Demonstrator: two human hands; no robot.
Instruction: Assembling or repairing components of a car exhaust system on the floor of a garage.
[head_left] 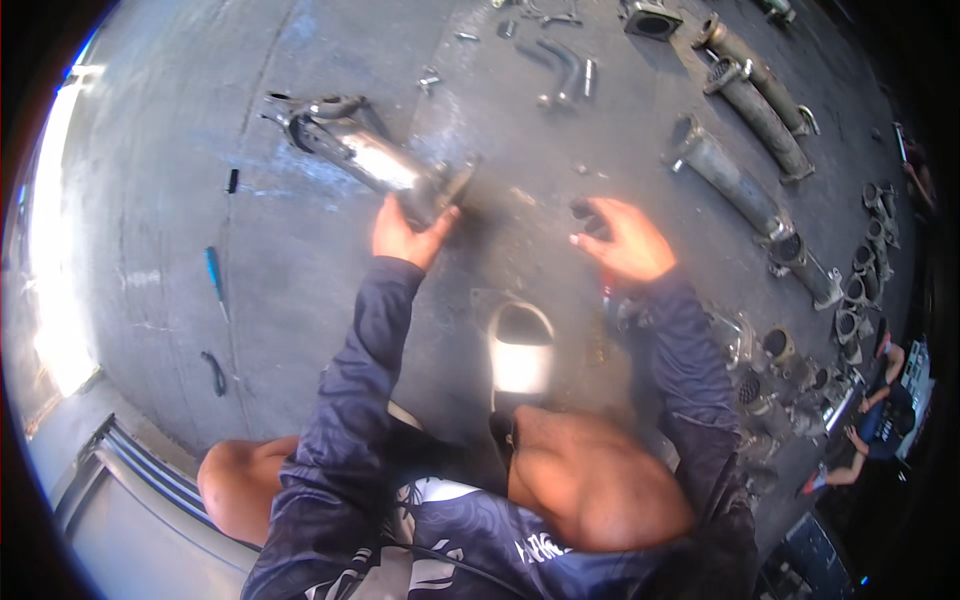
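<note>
My left hand (408, 234) is closed around the near end of a shiny metal cylinder with flanged ends (375, 160), which looks like an exhaust cooler. The cylinder slants from upper left down to my hand, and its near end is blurred. To the right, my right hand (628, 240) is held over the floor with fingers curved and the thumb apart from them. No object shows plainly in it. Just below that hand lies a red-handled tool (607, 284), partly hidden by the wrist.
Long metal pipes (730, 180) lie at the right, with several flanged fittings (862, 262) beyond. Bent pipes (568, 72) lie ahead. A blue screwdriver (214, 275) and a black strap-like piece (214, 373) are at left. My sandal (521, 365) is below; another person (880, 415) sits far right.
</note>
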